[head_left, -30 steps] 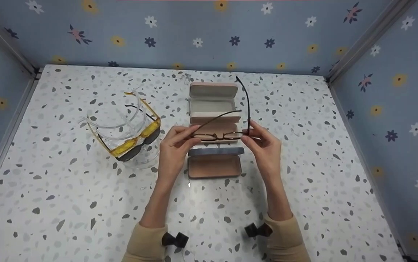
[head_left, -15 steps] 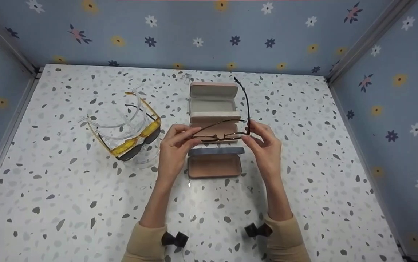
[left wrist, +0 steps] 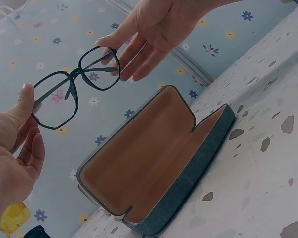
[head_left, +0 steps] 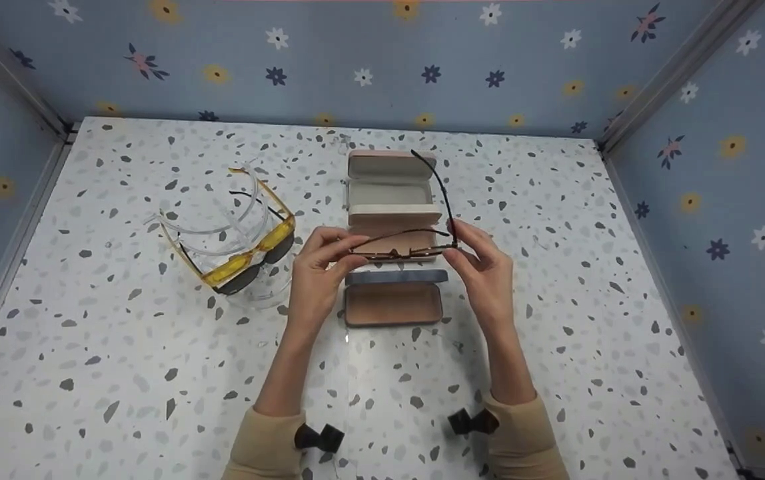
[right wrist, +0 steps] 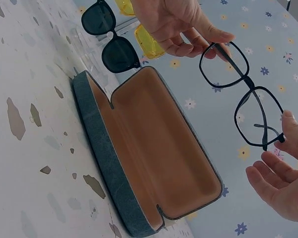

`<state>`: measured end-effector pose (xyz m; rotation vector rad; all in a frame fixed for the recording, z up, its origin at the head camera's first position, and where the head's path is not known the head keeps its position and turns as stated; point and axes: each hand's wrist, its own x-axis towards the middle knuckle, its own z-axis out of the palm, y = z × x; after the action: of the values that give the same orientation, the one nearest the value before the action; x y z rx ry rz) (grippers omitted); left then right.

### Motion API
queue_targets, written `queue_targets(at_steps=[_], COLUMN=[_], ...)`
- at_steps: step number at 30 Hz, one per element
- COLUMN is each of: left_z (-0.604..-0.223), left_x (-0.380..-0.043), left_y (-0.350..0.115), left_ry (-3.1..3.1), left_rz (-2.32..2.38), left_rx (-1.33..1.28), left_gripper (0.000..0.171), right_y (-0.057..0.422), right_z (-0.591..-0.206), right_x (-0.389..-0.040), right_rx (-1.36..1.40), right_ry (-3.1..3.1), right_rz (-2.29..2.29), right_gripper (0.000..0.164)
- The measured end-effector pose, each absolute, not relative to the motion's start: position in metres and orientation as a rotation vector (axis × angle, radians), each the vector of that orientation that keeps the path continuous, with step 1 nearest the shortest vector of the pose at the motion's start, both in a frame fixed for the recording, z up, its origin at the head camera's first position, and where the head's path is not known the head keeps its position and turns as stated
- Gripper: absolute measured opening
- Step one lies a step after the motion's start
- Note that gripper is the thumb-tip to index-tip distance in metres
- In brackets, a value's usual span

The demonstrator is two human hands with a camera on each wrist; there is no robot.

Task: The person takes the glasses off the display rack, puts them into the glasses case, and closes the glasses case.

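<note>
A pair of dark-rimmed eyeglasses (head_left: 394, 254) is held up between both hands, lenses seen nearly edge-on from above. My left hand (head_left: 316, 283) pinches one end of the frame between thumb and fingers. At the opposite end, my right hand (head_left: 487, 283) pinches the frame near the hinge. Both temples point away from me and bend inward; in the left wrist view the eyeglasses (left wrist: 74, 74) show them crossing behind the lenses. Below and nearer me lies an open blue glasses case (head_left: 394, 307) with brown lining, and the eyeglasses do not touch it.
Behind the blue case stand two more open cases, a pink-lined case (head_left: 416, 239) partly hidden by the eyeglasses and a grey-lined case (head_left: 389, 193). To the left, yellow glasses (head_left: 230, 268) and dark sunglasses (head_left: 242, 280) sit on a clear plastic holder (head_left: 202, 232).
The eyeglasses have tilted, so the lenses look thinner from above. The right temple's tip has swung left and the left temple has dropped lower. Both hands stay almost in place.
</note>
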<state>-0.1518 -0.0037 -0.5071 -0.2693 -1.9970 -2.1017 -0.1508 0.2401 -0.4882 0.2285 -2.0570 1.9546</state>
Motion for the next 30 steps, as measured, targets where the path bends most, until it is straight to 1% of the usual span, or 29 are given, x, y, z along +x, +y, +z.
queue_targets(at_steps=[17, 30], left_z=[-0.5069, -0.5064], left_x=[-0.1517, -0.1517], left_y=[-0.0041, -0.0034], left_ry=[-1.989, -1.988], left_rz=[-2.125, -2.125], left_rx=[-0.281, -0.266], left_gripper=[0.023, 0.022], right_y=[0.2396, 0.2379], right_z=[-0.4896, -0.4888], right_x=[-0.1507, -0.1504], right_rx=[0.241, 0.256], right_ry=[-2.119, -2.125], right_rz=[1.909, 1.914], right_gripper=[0.039, 0.037])
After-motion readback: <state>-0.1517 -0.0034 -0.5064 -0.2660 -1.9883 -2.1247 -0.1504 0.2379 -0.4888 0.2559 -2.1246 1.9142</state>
